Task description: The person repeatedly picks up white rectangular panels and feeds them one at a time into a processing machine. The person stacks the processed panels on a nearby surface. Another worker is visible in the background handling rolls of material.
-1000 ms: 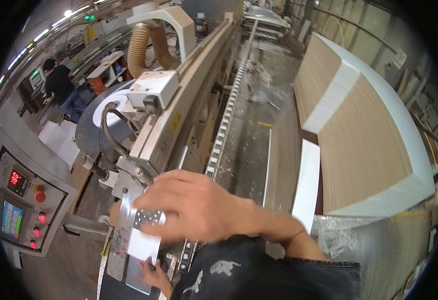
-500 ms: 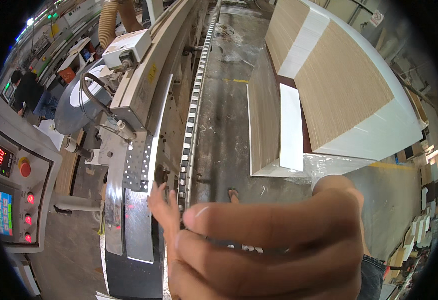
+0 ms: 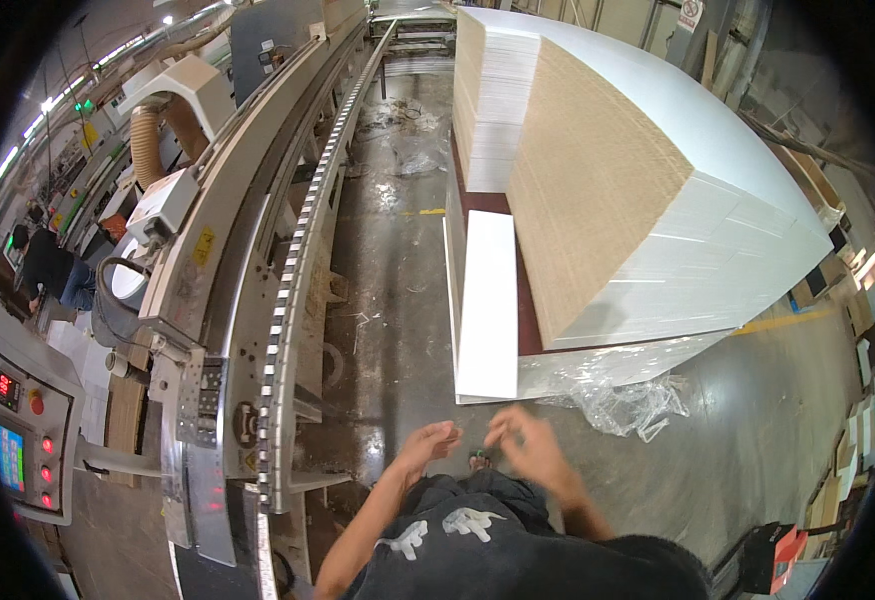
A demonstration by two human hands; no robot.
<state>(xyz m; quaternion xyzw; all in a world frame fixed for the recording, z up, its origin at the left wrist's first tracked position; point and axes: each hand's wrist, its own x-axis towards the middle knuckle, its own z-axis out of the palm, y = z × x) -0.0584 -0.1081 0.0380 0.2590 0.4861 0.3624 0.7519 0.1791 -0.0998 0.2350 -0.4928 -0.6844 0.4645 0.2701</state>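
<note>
My left hand [image 3: 427,446] is in front of my body, its fingers loosely bent and nothing visible in them. Close to its right, my right hand [image 3: 530,452] is slightly blurred, with its fingers loosely bent and apart, holding nothing I can see. The hands do not touch each other. Just beyond them lies a narrow stack of boards topped by a long white panel [image 3: 491,305]. On the left runs a long machine with a metal bed [image 3: 198,480] and a roller track [image 3: 280,335], apart from my left hand.
A tall stack of white-faced boards [image 3: 648,230] stands at the right on a dark red base board [image 3: 533,315]. Crumpled clear plastic film [image 3: 638,405] lies by its near corner. A control panel [image 3: 28,430] with red buttons is far left. Another person [image 3: 53,268] works beyond the machine.
My right hand has dropped from close to the camera to in front of my body. My left hand has left the machine's edge. The white strip along that edge no longer shows.
</note>
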